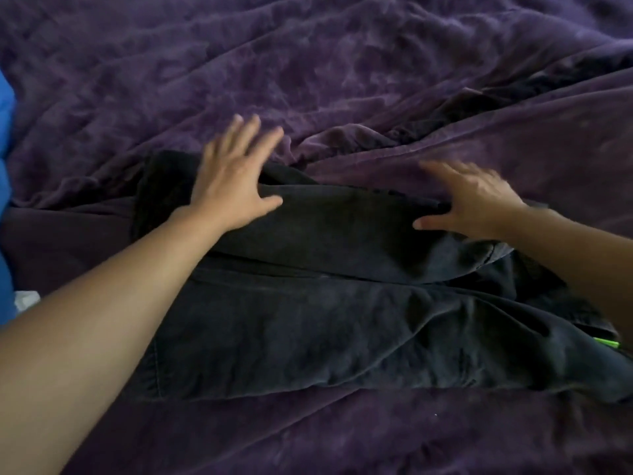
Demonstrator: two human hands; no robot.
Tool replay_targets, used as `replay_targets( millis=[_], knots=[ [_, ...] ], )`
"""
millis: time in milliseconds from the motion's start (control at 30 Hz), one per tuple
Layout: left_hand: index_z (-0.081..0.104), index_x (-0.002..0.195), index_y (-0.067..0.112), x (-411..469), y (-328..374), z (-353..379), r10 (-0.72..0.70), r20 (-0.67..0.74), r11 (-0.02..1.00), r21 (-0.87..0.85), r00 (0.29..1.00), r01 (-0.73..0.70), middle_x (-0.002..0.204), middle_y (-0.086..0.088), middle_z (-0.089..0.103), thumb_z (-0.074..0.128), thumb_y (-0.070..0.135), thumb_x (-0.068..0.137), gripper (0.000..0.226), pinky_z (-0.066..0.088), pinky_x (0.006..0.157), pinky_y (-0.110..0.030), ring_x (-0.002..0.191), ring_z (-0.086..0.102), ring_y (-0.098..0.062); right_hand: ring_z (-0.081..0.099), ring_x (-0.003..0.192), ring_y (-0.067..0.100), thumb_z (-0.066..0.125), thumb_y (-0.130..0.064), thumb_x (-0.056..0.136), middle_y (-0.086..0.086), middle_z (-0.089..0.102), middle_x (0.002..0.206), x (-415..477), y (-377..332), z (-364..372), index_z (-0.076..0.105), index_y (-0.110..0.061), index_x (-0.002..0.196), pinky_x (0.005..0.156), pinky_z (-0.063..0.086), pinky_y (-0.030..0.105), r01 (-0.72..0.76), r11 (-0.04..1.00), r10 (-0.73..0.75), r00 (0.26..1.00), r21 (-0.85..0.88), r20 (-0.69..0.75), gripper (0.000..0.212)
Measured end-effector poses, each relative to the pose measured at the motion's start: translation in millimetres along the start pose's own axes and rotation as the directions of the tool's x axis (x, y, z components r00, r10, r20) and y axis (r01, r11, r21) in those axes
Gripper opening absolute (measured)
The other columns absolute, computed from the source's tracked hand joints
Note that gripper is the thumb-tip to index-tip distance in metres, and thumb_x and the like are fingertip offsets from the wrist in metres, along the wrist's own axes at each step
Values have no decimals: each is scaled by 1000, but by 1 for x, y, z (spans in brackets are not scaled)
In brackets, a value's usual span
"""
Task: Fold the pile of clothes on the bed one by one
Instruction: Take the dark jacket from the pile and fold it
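A pair of black jeans (325,320) lies folded over on the purple blanket (342,80) that covers the bed, with one layer doubled back across its far half. The left hand (233,186) rests flat on the far left part of the jeans, fingers straight and spread, gripping nothing. The right hand (476,204) is at the far right edge of the jeans, blurred, fingers spread with the thumb on the dark cloth. Blue fabric (5,200) shows well left of the jeans. A bright green strip (606,342) peeks out at their right end.
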State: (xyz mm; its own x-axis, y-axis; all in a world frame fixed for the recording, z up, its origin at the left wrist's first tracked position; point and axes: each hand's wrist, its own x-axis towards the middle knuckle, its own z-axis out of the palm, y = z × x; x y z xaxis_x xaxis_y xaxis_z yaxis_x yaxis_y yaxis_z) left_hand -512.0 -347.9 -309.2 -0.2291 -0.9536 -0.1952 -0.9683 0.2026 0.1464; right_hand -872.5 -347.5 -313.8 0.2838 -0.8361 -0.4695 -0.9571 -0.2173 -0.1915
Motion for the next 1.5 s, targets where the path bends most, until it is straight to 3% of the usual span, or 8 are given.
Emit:
replay_targets(
  millis=[133,300,500,767,900,1167,1333,1500],
  knots=[
    [18,150,27,11,-15,26,-182,394,982,120,901,146,154,-8,26,73,62,67,106,16,114,-50,143,20,-29,44,126,27,69,-70,65,-3,36,145,-7,20,28,34,-31,144,93,44,42,-57,996,66,989,-71,132,95],
    [50,124,19,-4,-26,18,-122,137,961,266,983,82,122,-11,56,75,56,68,71,34,98,-46,116,45,-31,61,98,29,63,-74,67,2,66,109,-30,42,39,56,-36,119,67,39,33,-212,974,217,974,-83,63,64],
    [54,124,11,-35,-28,-10,-92,-77,949,295,993,111,126,-20,43,80,25,70,62,32,97,-52,115,38,-40,54,114,32,62,-84,57,4,60,123,-46,85,6,54,-37,127,93,44,45,-373,926,362,921,63,141,84],
    [37,145,32,-101,130,58,211,183,976,-93,960,-197,158,-12,19,49,40,94,53,28,111,-52,142,22,-34,61,104,25,78,-69,44,6,62,124,-162,137,51,51,-21,134,90,50,35,-630,317,781,598,709,182,105],
    [6,151,38,-112,144,103,142,429,989,-32,892,-142,161,-1,-7,28,51,99,58,4,118,-51,148,-6,-24,65,101,28,86,-35,59,4,64,119,-182,131,66,54,-31,132,91,52,46,-631,78,641,625,772,446,79],
    [56,130,12,-137,74,43,-216,109,819,-521,970,241,125,-5,57,50,30,97,38,41,98,-32,117,53,-20,68,97,32,74,-15,62,15,69,114,-189,26,-60,65,-16,118,76,59,37,-403,92,84,914,910,396,57],
    [61,121,8,-175,20,13,-475,40,675,-625,879,393,111,-10,63,51,22,98,29,45,85,-28,100,59,-19,65,57,17,54,0,90,8,66,78,-114,-103,-72,53,-5,121,45,53,26,-375,117,-2,926,920,378,31],
    [58,126,11,-207,4,6,-711,-3,536,-650,703,539,123,-11,54,43,26,101,33,39,92,-31,110,54,-25,67,78,27,57,-29,95,17,61,101,-47,-171,-18,43,-14,130,66,56,39,-522,119,37,852,844,522,41]
  ],
)
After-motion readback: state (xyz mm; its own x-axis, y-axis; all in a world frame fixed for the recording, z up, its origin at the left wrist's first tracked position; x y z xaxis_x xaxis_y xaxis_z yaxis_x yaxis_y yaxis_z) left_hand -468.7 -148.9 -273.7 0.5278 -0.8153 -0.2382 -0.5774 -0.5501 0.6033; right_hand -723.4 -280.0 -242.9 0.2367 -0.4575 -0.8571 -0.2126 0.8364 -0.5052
